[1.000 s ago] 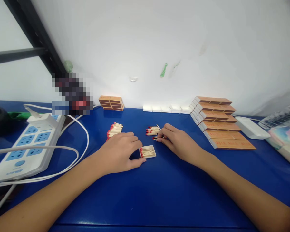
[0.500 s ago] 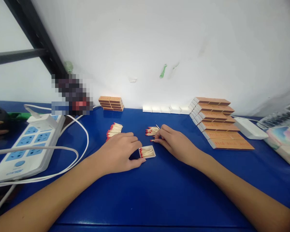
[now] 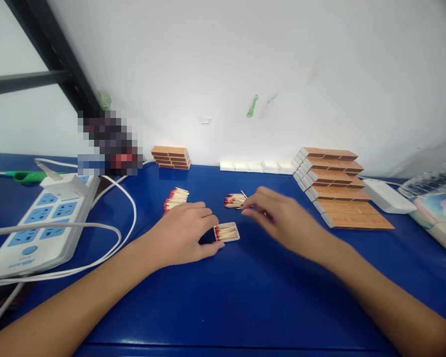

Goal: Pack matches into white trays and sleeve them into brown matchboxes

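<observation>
An open white matchbox tray [image 3: 238, 237] holds a row of red-tipped matches [image 3: 226, 231]. My left hand [image 3: 184, 233] rests on the table and grips the tray's left end between thumb and fingers. A small loose pile of matches [image 3: 235, 200] lies behind the tray. At that pile's right edge is my right hand [image 3: 278, 213], blurred, its thumb and forefinger tips close together in a pinch. Whatever is between those tips is too blurred to tell. Another heap of matches [image 3: 177, 197] lies beyond my left hand, partly covered by it.
Stacked matchboxes stand at the back left [image 3: 170, 156] and, stepped, on the right [image 3: 334, 191]. White trays [image 3: 249, 167] line the wall. A power strip [image 3: 48, 218] with looping white cables occupies the left, near a green-handled tool [image 3: 27, 177]. A white adapter [image 3: 388, 196] lies at right.
My right hand has shifted slightly right and lifted, and the match seen at its fingertips before no longer shows clearly. My left hand stays on the tray. A hand at the far left has left view.
</observation>
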A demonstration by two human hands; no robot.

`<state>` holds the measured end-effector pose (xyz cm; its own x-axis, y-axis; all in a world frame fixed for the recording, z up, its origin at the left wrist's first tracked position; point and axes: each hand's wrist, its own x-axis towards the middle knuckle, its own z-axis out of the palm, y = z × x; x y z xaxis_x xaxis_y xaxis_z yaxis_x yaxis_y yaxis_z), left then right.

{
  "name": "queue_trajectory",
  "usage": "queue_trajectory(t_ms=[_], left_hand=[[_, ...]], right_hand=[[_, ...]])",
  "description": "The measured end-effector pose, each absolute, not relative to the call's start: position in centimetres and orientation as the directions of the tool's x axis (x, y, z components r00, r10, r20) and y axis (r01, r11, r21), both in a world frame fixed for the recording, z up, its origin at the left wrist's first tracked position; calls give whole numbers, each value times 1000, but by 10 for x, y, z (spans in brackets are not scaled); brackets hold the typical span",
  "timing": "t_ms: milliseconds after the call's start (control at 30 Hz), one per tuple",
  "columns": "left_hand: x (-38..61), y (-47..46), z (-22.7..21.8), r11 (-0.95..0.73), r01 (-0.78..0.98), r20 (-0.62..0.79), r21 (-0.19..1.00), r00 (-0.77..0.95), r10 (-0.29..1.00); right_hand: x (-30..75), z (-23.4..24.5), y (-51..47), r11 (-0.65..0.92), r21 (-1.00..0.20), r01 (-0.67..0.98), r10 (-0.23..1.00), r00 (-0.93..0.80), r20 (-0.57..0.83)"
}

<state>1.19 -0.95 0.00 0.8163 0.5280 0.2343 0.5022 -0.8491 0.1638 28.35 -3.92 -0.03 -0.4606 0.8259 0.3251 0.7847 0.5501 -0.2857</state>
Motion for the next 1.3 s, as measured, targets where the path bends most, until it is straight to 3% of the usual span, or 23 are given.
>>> queue_trajectory(t_ms=[200,333,500,667,867,1300], left_hand=[[12,-10,-1,-848,505,226,162,817,530],[12,-9,0,-847,510,226,148,816,531],[12,-9,0,-851,505,235,144,818,525],[11,-10,-1,-853,501,232,147,821,522],[13,-8,0,-850,507,219,142,822,526],[12,-10,0,-854,502,222,139,824,521]], right_hand=[[333,3,-17,414,-318,853,909,-404,100],[331,-4,-14,389,-349,853,914,-404,33],[335,1,-13,382,-361,851,919,-391,53],[360,11,-7,254,-281,926,965,-223,137],[356,-1,-4,259,-333,906,959,-281,-19],[351,-13,-6,343,-273,899,939,-332,84]])
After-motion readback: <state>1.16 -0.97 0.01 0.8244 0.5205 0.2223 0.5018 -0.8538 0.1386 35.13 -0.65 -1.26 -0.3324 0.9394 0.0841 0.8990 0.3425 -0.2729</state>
